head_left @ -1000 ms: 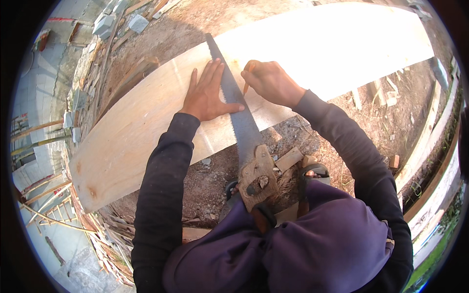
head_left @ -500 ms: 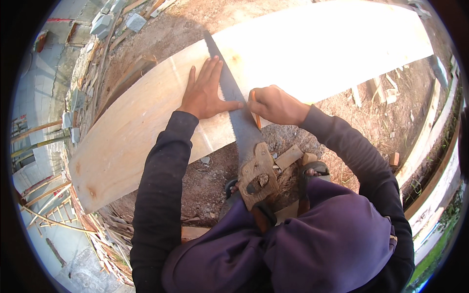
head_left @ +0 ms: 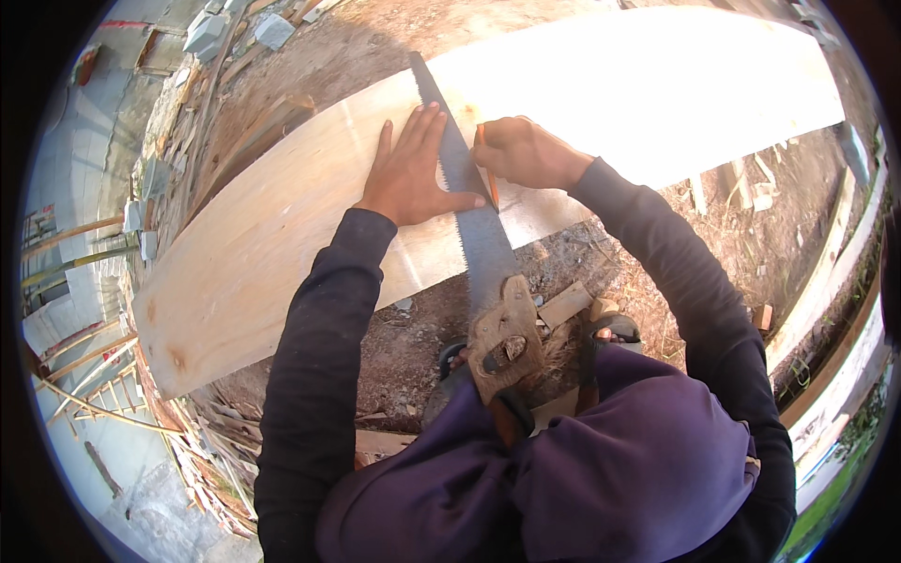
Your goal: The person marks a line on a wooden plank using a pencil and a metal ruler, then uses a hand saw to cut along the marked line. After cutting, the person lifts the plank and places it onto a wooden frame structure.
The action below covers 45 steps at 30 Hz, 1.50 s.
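A pale plywood board (head_left: pixel 258 281) lies crosswise in front of me, with a handsaw (head_left: pixel 483 249) across it, wooden handle toward my body and blade pointing away. My left hand (head_left: pixel 404 178) lies open on the board's surface at the saw's toothed left edge, its thumb over the blade and fingertips touching it higher up. Just right of the blade, my right hand (head_left: pixel 521 150) is closed around an orange pencil (head_left: pixel 491 183), whose tip points down to the board along the saw's straight back edge.
My sandaled feet are under the board's near edge, beside wood offcuts (head_left: pixel 563 305) on dirt. Long planks (head_left: pixel 826 263) lie at the right. Grey blocks (head_left: pixel 272 31) and loose timber are at the upper left. Bamboo poles (head_left: pixel 103 413) show at the left over pale concrete.
Over the last second my right hand moved toward me along the blade, then back away from me. My left hand stays on the saw and board; the view has shifted slightly.
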{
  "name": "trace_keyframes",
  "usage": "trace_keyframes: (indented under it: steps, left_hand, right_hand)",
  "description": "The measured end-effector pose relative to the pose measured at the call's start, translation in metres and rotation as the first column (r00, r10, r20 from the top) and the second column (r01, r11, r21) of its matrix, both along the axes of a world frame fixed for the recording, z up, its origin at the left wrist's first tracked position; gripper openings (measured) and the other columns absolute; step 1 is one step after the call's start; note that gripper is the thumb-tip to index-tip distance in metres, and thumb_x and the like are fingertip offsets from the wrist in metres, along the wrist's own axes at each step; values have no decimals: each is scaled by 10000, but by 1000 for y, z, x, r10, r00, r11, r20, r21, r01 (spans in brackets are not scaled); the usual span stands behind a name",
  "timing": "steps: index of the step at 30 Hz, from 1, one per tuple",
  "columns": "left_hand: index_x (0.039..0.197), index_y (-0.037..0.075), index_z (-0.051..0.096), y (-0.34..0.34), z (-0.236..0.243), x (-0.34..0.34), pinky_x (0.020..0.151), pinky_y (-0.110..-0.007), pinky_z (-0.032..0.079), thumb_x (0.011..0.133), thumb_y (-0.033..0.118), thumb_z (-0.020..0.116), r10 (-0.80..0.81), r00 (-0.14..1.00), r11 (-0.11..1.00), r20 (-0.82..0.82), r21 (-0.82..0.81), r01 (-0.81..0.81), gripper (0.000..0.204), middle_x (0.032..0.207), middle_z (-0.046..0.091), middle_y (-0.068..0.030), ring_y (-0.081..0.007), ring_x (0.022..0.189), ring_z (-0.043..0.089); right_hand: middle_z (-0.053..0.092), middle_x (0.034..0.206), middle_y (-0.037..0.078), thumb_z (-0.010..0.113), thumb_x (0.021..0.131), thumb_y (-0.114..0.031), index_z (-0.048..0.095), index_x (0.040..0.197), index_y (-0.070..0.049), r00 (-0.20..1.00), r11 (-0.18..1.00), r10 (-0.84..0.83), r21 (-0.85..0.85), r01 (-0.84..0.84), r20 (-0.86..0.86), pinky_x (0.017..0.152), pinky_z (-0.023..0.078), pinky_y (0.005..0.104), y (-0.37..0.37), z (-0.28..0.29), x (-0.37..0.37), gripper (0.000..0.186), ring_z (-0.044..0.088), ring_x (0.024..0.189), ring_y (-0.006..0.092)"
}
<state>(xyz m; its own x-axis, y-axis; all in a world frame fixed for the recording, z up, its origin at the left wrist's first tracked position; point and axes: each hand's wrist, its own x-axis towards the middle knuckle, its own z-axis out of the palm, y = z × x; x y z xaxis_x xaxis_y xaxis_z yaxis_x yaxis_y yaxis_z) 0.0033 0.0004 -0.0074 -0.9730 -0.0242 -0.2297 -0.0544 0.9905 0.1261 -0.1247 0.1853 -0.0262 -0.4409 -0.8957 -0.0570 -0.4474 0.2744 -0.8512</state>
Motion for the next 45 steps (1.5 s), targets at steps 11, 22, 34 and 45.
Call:
trace_keyframes:
  steps: [11, 22, 34, 45]
  left_hand:
    - [1612, 12, 221, 0, 1, -1, 1281, -542, 55, 690, 799, 737, -8, 1000, 1000, 2, 4, 8, 1317, 1689, 204, -177, -290, 1589, 121]
    - [1611, 11, 219, 1, 1, -1, 1279, -547, 58, 693, 798, 737, -8, 1000, 1000, 10, -14, 8, 1316, 1687, 205, -185, -295, 1590, 118]
    - [1613, 13, 217, 3, 1, -5, 1279, -544, 59, 701, 780, 747, -15, 1000, 1000, 15, -10, 15, 1304, 1686, 210, -187, -295, 1589, 122]
    - [1614, 26, 222, 3, -1, -4, 1277, -551, 66, 708, 759, 762, -16, 1000, 1000, 1, -21, 16, 1284, 1687, 211, -186, -303, 1585, 142]
  right_hand:
    - [686, 867, 119, 604, 962, -168, 698, 923, -55, 887, 982, -176, -139, 128, -426, 728, 581, 412, -99, -12, -95, 153, 710, 844, 307]
    - [755, 905, 164, 597, 1003, -277, 728, 1166, -24, 942, 920, -318, -275, 279, -109, 756, 584, 350, -89, -27, -82, 328, 744, 814, 245]
    - [744, 941, 216, 629, 978, -226, 732, 1113, -7, 933, 898, -300, -389, 205, -199, 760, 574, 425, -49, -25, -45, 277, 726, 830, 367]
    - [700, 927, 177, 647, 980, -153, 697, 1078, -2, 990, 979, -136, -160, 129, -33, 702, 568, 431, 113, 17, 89, 187, 706, 800, 343]
